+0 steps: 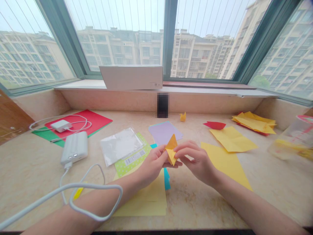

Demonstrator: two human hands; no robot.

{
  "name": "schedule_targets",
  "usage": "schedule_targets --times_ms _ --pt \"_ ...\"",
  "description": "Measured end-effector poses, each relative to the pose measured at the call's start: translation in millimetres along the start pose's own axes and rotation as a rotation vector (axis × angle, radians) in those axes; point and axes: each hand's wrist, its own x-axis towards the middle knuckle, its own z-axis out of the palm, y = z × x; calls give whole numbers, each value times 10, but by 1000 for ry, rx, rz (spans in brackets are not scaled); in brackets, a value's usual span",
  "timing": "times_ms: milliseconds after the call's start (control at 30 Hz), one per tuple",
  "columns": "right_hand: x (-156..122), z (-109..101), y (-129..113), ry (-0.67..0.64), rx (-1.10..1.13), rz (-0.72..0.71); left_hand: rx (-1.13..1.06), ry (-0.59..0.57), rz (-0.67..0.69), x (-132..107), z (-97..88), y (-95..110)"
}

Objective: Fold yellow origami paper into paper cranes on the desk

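A small folded piece of yellow origami paper [171, 147] with a pointed top and a pointed lower tip is held above the counter. My left hand [156, 158] grips it from the left, thumb in front and fingers behind. From the right, my right hand [195, 160] pinches its edge between thumb and fingers. Beneath the hands lie pale yellow sheets [144, 204], a blue sheet [167, 179] and a lilac sheet [166, 132]. Right of my right hand is a flat yellow sheet [227, 166].
A white power bank [74, 147] with cables and a charger [61, 125] sit at left by red paper [97, 119]. Behind stand a small yellow folded figure [183, 117] and a red folded piece [214, 125]. Creased yellow papers [256, 122] and a clear plastic cup [295, 137] are at right.
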Motion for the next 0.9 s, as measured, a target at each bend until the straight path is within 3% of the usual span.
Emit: schedule_targets --times_ms 200,467,633,733,900 --pt "7 -31 18 7 -69 -92 -100 -74 29 -9 -29 -9" --pt "-4 -37 30 30 -21 -65 20 -75 74 -3 -15 -4" --pt "-51 -57 71 -50 -80 -103 72 -81 101 -10 -13 6" --pt "-61 -61 70 -49 -42 -77 104 -63 122 -15 -12 23" --pt "-40 -48 54 65 23 39 133 -64 135 -20 -7 41"
